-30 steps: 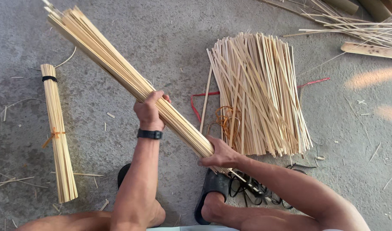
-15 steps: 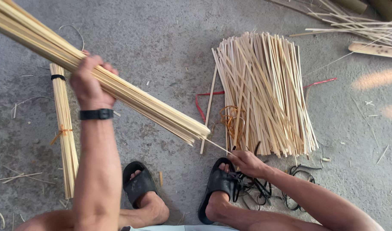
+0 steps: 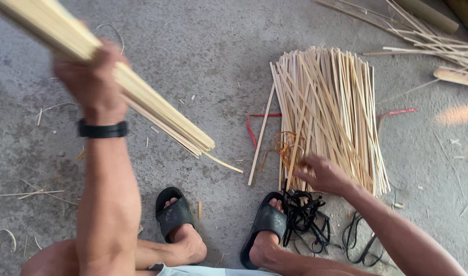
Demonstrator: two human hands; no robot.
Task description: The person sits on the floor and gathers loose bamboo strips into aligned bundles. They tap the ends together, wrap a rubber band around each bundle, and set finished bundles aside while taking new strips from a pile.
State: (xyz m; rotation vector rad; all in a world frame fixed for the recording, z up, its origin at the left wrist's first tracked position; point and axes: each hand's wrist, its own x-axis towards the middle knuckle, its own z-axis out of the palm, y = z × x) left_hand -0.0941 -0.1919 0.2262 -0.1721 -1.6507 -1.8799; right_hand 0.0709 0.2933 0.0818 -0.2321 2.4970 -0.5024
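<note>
Two hands are in view. Left hand (image 3: 93, 82), upper left of the frame, is wrapped tight around a bundle of pale sticks (image 3: 142, 105); the fingers are curled fully round it (motion blur hides the fingertips). The bundle runs diagonally from the upper left corner down toward the centre, its free end hanging above the concrete floor (image 3: 203, 56), with one stick jutting past the rest. A black wristband (image 3: 103, 129) sits on the left wrist.

Right hand (image 3: 323, 175), lower centre-right, is partly curled, fingers bent loosely and resting at the near end of a loose pile of sticks (image 3: 328, 110). Whether it pinches a single stick cannot be told. The pile lies flat on the floor, right of centre, sticks roughly parallel and running up the frame.

No packages, labels or signs are visible. A red strap (image 3: 254, 128) lies under the pile, and an orange cord (image 3: 282, 145) sits at its lower left edge. A tangle of black bands (image 3: 305, 217) lies just below the right hand, beside a black sandal (image 3: 264, 222).
</note>
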